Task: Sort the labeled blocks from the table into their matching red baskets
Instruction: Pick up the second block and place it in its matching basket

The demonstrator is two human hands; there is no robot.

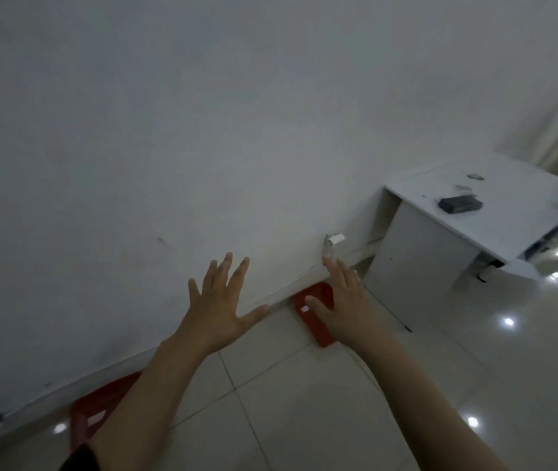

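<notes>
Two red baskets stand on the tiled floor against the white wall. The farther red basket [311,311] carries a small white label, and my right hand [343,300] covers part of it. The nearer red basket [97,411] sits at the lower left, partly behind my left forearm. My left hand [221,300] is raised in front of the wall with its fingers spread and nothing in it. My right hand is also spread and holds nothing. No labeled blocks show in this view.
A white table [508,212] stands at the right against the wall, with a dark flat object [460,204] and small bits on top. A white socket or plug [333,240] sits low on the wall. Glossy floor tiles reflect ceiling lights.
</notes>
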